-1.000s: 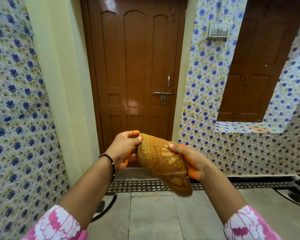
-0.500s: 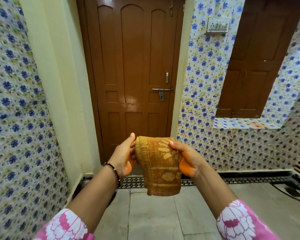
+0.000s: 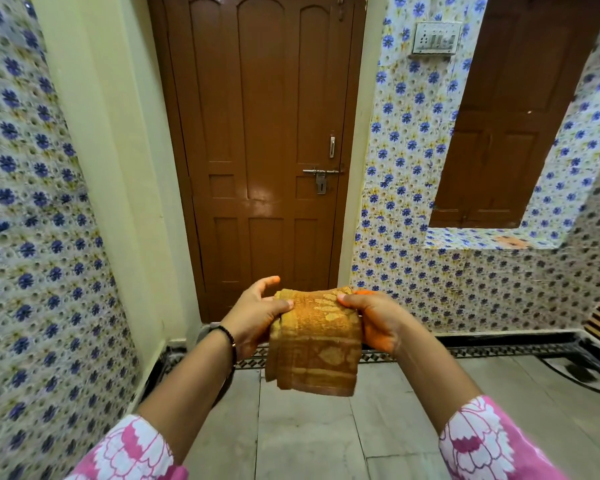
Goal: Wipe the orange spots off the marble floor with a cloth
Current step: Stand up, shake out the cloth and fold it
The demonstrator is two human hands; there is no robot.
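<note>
A folded mustard-brown cloth [image 3: 314, 344] with a woven leaf pattern hangs in front of me at chest height. My left hand [image 3: 257, 315] pinches its top left corner, thumb on the fabric and index finger lifted. My right hand [image 3: 374, 318] grips the top right corner; its palm and fingertips are stained orange. The pale marble floor [image 3: 309, 434] lies below the cloth. No orange spots show on the visible part of the floor.
A shut brown door [image 3: 267, 150] with a bolt stands straight ahead. Blue-flowered tiled walls [image 3: 39, 237] close in on the left and right. A tiled ledge [image 3: 482, 242] under a brown shutter carries an orange smear. A dark patterned border [image 3: 465, 351] edges the floor.
The cloth, slanted and bunched a second ago, now hangs squarely as a flat fold between both hands. My hands have drawn slightly apart along its top edge.
</note>
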